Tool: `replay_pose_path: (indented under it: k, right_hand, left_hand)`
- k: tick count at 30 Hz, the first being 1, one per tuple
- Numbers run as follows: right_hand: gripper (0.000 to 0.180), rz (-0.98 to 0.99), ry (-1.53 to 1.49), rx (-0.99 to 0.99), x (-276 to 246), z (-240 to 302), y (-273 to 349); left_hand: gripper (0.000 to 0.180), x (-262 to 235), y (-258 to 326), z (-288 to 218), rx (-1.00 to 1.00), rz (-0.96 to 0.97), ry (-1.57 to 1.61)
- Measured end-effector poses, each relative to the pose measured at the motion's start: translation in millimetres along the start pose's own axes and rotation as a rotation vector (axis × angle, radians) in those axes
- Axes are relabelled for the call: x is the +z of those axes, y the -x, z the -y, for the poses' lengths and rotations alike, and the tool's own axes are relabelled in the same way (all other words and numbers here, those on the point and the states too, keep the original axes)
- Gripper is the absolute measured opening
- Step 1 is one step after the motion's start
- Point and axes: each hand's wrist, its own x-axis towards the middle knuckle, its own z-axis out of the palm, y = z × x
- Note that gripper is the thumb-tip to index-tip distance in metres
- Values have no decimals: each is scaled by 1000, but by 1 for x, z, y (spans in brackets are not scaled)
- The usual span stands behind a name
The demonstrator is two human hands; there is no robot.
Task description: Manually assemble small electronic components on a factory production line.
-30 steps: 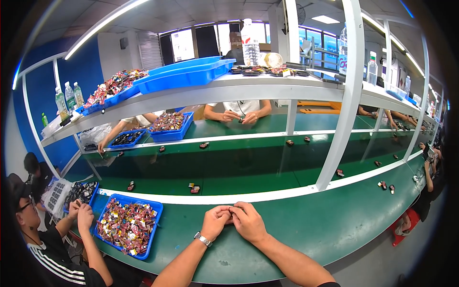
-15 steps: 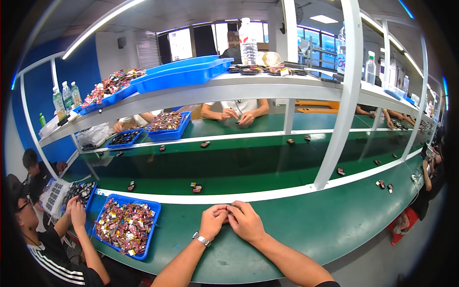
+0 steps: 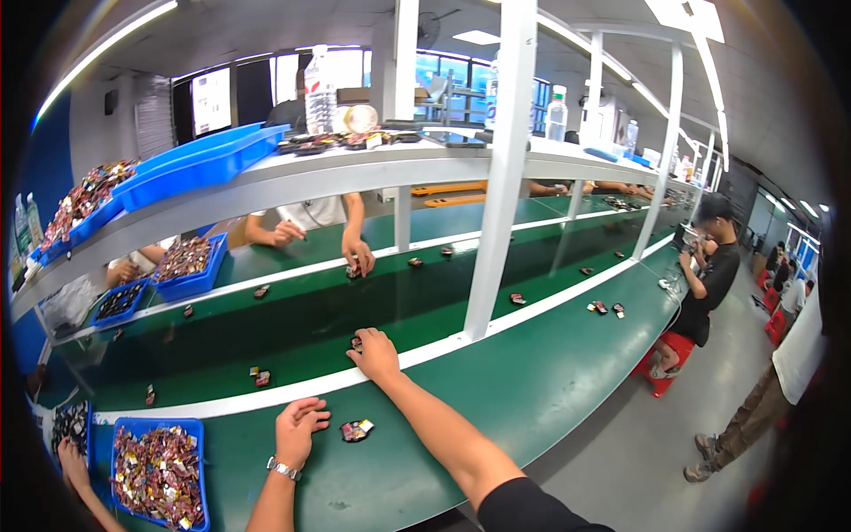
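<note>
My right hand [image 3: 377, 357] reaches over the white rail onto the dark green belt [image 3: 306, 355]. Its fingertips close on a small black-and-red electronic part [image 3: 357, 342], partly covered by the fingers. My left hand [image 3: 301, 431], with a metal watch at the wrist, hovers above the green worktop [image 3: 408, 479], its fingers loosely bent and apart, holding nothing I can see. Just right of it, apart from the fingers, another small electronic part [image 3: 357, 431] in black, red and yellow-white lies on the worktop.
A blue tray [image 3: 203, 479] heaped with small red parts stands at the left, beside a co-worker's hand [image 3: 73, 461]. A white upright post [image 3: 496, 204] rises right of my reach. Across the belt, another person's hand [image 3: 359, 255] touches a part. More parts [image 3: 601, 308] lie right.
My hands, together over the worktop before, have parted. The right has moved forward onto the belt; the left is open beside a part now visible on the worktop. The view has swung right.
</note>
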Motion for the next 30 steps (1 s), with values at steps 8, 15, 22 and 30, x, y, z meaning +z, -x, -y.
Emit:
replay_pose_path:
  k: [8,15,22,30]
  right_hand:
    - [32,-91,-119,-250,-83,-11,47]
    - [13,-528,507,9,-276,-231,114]
    - [64,-510,835,753,-360,-391,124]
    - [59,-190,727,958,-362,-396,73]
  left_hand:
    - [17,-3,4,0,24,4,-67]
    - [14,6,2,1,38,17,-194]
    - [12,16,9,-1,38,-23,-366]
    - [18,14,23,-5,112,-70,-476]
